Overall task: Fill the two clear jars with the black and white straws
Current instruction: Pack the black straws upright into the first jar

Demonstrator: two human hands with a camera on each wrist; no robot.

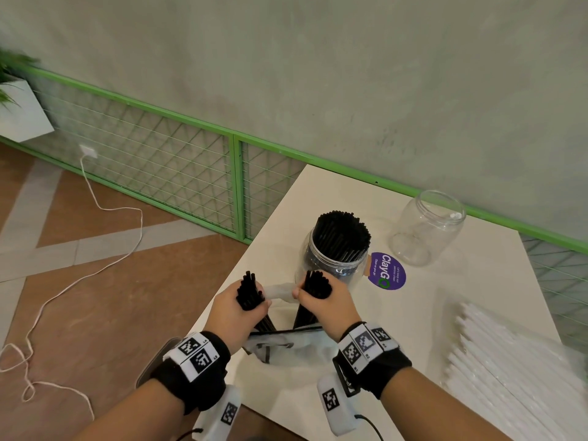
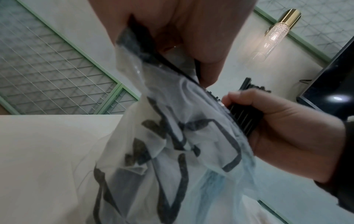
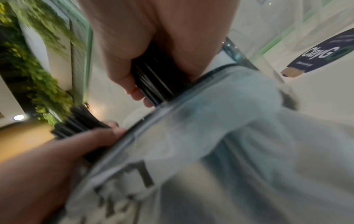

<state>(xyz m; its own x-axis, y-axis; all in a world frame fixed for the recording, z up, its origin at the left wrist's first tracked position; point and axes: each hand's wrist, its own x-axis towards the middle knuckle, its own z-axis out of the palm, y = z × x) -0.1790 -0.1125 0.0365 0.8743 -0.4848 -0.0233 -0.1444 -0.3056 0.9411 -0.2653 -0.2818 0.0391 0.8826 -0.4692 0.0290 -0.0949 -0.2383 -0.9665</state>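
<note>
While gripped in two separate fistfuls, black plastic straws stand nearly upright at the near-left corner of the white bench. Left hand curled round one bundle of black straws, tips poking above the fist. Right hand curled round a second bundle of black straws, close beside the first. Between and below both fists, a thin translucent plastic bag with dark printed lettering, its upper part stretched between the thumbs, the lower ends of both bundles reaching down to its mouth. Just beyond the right hand, a clear jar packed with upright black straws. Farther right and near the wall, a second clear jar, open-mouthed and holding no straws. Between the two jars, a round purple sticker reading ClayGo. Along the right edge of the bench, a wrapped pack of white straws lying flat, well apart from both hands.
</note>
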